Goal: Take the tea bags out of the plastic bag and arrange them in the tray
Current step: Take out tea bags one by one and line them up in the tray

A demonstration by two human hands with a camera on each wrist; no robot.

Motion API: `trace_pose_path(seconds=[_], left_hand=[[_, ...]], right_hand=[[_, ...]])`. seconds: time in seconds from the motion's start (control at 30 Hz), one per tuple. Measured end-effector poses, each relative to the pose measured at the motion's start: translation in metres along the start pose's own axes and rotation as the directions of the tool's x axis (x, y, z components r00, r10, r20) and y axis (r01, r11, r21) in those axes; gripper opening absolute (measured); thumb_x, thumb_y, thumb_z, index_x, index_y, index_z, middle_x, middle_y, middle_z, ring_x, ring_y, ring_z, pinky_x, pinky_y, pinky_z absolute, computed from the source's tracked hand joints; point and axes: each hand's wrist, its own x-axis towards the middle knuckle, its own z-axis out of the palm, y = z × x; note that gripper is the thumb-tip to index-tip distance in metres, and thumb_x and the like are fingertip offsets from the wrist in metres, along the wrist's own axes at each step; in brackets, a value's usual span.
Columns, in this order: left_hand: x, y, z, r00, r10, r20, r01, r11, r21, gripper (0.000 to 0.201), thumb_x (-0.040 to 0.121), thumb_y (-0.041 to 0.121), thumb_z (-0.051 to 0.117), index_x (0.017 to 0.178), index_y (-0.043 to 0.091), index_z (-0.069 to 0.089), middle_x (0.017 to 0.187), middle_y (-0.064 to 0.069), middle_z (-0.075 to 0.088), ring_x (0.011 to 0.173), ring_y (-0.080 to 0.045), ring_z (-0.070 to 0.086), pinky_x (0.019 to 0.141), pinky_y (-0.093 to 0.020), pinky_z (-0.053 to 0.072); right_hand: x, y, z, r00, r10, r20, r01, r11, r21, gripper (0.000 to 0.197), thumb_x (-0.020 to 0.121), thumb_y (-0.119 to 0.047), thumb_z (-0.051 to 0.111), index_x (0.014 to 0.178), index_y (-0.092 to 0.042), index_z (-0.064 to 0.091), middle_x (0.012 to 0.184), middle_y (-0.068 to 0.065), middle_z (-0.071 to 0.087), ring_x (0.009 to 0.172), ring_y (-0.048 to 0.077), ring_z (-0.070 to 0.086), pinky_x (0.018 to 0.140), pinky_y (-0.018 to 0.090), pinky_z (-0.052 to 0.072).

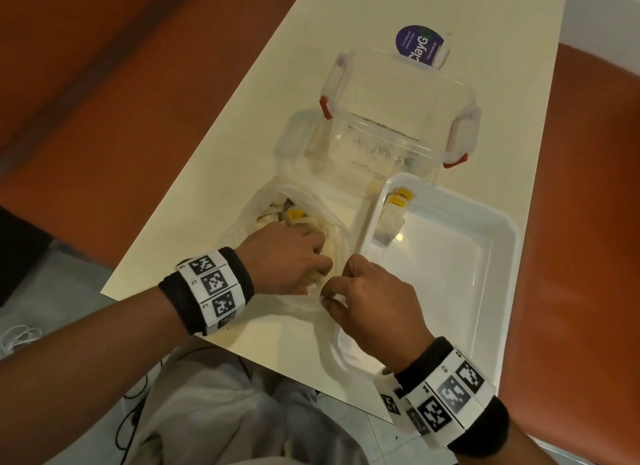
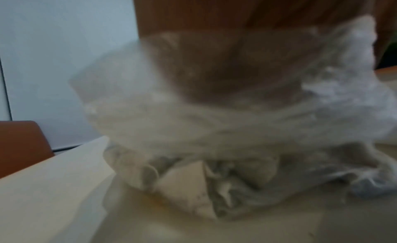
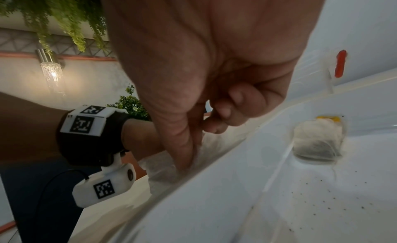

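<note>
Two tea bags (image 1: 389,222) lie in the tray (image 1: 485,291); more remain in the plastic bag (image 1: 311,222). Right hand (image 1: 377,312) pinches its rim; left hand (image 1: 287,256) reaches inside, grip hidden. Keep the mouth taut.

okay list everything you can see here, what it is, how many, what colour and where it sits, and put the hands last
table: one, cream, under everything
plastic bag: one, clear, on the table left of the tray, mouth open
tea bags: at least two with yellow tags, at the tray's far left corner; more inside the plastic bag, count unclear
tray: one, white, at the right
container: one, clear with red clips, behind the tray
left hand: reaching into the plastic bag
right hand: pinching the plastic bag's rim
</note>
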Motion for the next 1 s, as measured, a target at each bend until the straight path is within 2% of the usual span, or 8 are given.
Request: trace_pose_path(seconds=[0.1, 0.23, 0.33, 0.57, 0.73, 0.8, 0.9, 1.0], left_hand=[[0.003, -0.002, 0.003, 0.999, 0.027, -0.02, -0.028, 0.998, -0.058, 0.025, 0.092, 0.046, 0.055, 0.11, 0.031, 0.064, 0.11, 0.003, 0.057, 0.106, -0.019, 0.054, 0.063, -0.031, 0.033], [0.001, -0.011, -0.001, 0.999, -0.015, 0.03, 0.02, 0.99, -0.139, 0.022, 0.093, 0.047, 0.056, 0.108, 0.033, 0.06, 0.11, 0.011, 0.057, 0.103, -0.013, 0.055, 0.067, -0.031, 0.043], [-0.002, -0.016, -0.003, 0.999, -0.041, 0.033, 0.048, 0.971, -0.235, 0.016, 0.092, 0.045, 0.06, 0.097, 0.03, 0.056, 0.101, 0.013, 0.056, 0.092, -0.011, 0.056, 0.064, -0.03, 0.04], [-0.008, -0.032, -0.004, 0.995, -0.101, 0.018, 0.095, 0.847, -0.523, 0.019, 0.091, 0.029, 0.068, 0.086, 0.023, 0.051, 0.078, 0.009, 0.06, 0.069, -0.01, 0.055, 0.061, -0.03, 0.04], [-0.009, -0.033, -0.005, 0.993, -0.112, 0.038, 0.114, 0.82, -0.56, 0.022, 0.092, 0.025, 0.067, 0.109, 0.033, 0.056, 0.085, 0.017, 0.058, 0.077, -0.001, 0.055, 0.068, -0.022, 0.04], [-0.01, -0.034, -0.006, 0.99, -0.13, 0.051, 0.135, 0.803, -0.581, 0.035, 0.092, 0.023, 0.067, 0.122, 0.036, 0.057, 0.086, 0.012, 0.061, 0.079, -0.005, 0.057, 0.071, -0.025, 0.045], [-0.009, -0.039, -0.01, 0.986, -0.164, 0.03, 0.148, 0.775, -0.615, 0.031, 0.093, 0.022, 0.066, 0.121, 0.034, 0.065, 0.08, 0.019, 0.057, 0.077, 0.002, 0.054, 0.069, -0.019, 0.038], [-0.011, -0.044, -0.016, 0.968, -0.251, 0.005, 0.2, 0.757, -0.622, 0.024, 0.093, 0.022, 0.065, 0.116, 0.03, 0.068, 0.079, 0.023, 0.054, 0.075, 0.006, 0.052, 0.064, -0.01, 0.033]], right_hand=[[-0.001, -0.002, -0.002, 1.0, 0.022, 0.016, -0.022, 1.0, -0.004, 0.026, 0.101, -0.046, 0.046, 0.114, -0.037, 0.067, 0.097, -0.01, 0.04, 0.084, 0.012, 0.043, 0.058, 0.027, 0.033], [-0.005, -0.001, -0.003, 0.999, 0.034, 0.027, -0.034, 0.999, 0.002, 0.027, 0.101, -0.046, 0.046, 0.114, -0.035, 0.067, 0.105, -0.009, 0.048, 0.09, 0.014, 0.051, 0.065, 0.028, 0.044], [-0.008, -0.001, -0.004, 0.999, 0.039, 0.015, -0.039, 0.999, 0.01, 0.027, 0.1, -0.046, 0.047, 0.112, -0.034, 0.068, 0.104, -0.009, 0.05, 0.09, 0.015, 0.053, 0.065, 0.03, 0.048], [-0.01, -0.005, -0.006, 0.998, 0.049, 0.026, -0.049, 0.999, 0.002, 0.026, 0.1, -0.044, 0.046, 0.11, -0.034, 0.068, 0.104, -0.009, 0.051, 0.09, 0.015, 0.054, 0.06, 0.027, 0.037], [-0.009, -0.007, -0.004, 1.0, 0.018, -0.006, -0.018, 1.0, 0.024, 0.024, 0.095, -0.043, 0.052, 0.103, -0.031, 0.072, 0.104, -0.01, 0.05, 0.091, 0.015, 0.053, 0.059, 0.027, 0.036], [-0.01, -0.007, -0.003, 0.997, -0.037, -0.066, 0.04, 0.998, 0.045, 0.019, 0.091, -0.043, 0.059, 0.095, -0.031, 0.074, 0.113, -0.009, 0.053, 0.095, 0.016, 0.052, 0.057, 0.026, 0.037], [-0.009, -0.007, -0.002, 0.987, -0.123, -0.105, 0.127, 0.992, 0.029, 0.013, 0.085, -0.041, 0.064, 0.085, -0.033, 0.074, 0.132, -0.011, 0.058, 0.094, 0.018, 0.053, 0.055, 0.026, 0.036], [-0.003, -0.007, 0.001, 0.982, -0.157, -0.101, 0.156, 0.988, -0.018, 0.015, 0.089, -0.039, 0.059, 0.086, -0.03, 0.071, 0.109, -0.013, 0.071, 0.083, 0.017, 0.05, 0.057, 0.027, 0.032]])
